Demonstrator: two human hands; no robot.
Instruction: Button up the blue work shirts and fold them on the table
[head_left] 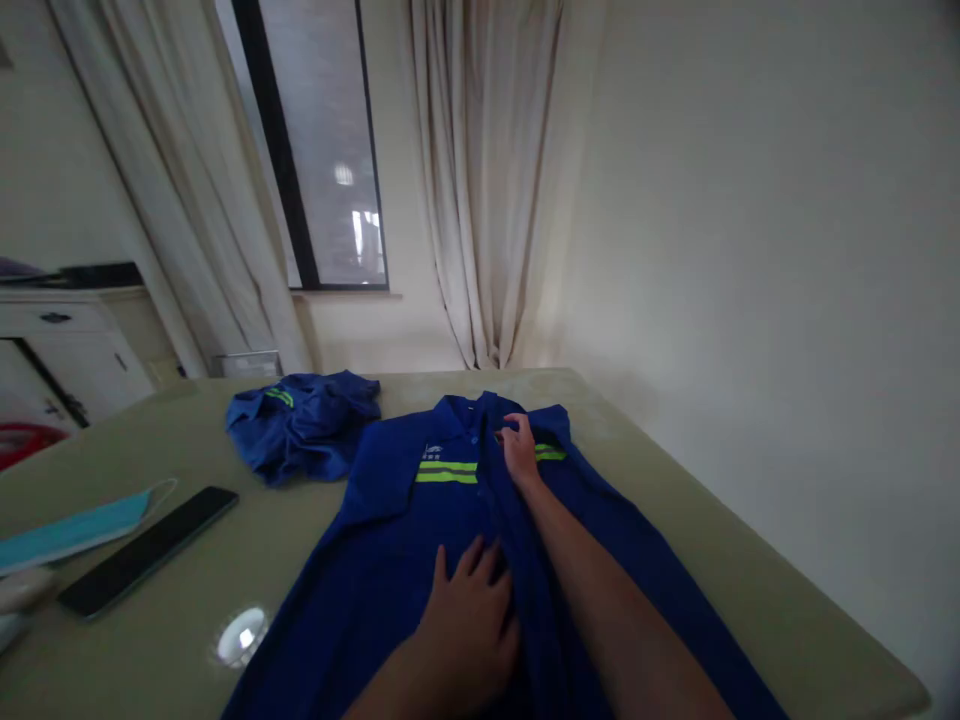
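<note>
The blue work jacket (397,560) lies on its back across the table (281,530), running from the centre of the frame down past the bottom edge, its collar (457,415) at the far end. My left grip (472,615) rests at lower centre, palm down on the cloth, its fingers spread apart and holding nothing. My right grip (516,440) is higher, just right of centre, fingers curled beside the front placket (525,575) near the chest; the picture is dim and soft there, so I cannot tell whether cloth is caught between thumb and fingertips.

I judge the jacket light and limp, a woven cotton-like fabric that creases easily and will not break. The placket and collar look doubled, so they should be stiffer and give a surer pinch than the single layer of the body. The yellow-green reflective stripes (446,478) may be a little slicker and less willing to bend. The tabletop looks smooth, so a tug at one edge could drag the whole garment; a flat palm on the body should steady it. Another blue garment (304,425) lies bunched at centre left, beside the shoulder.
</note>
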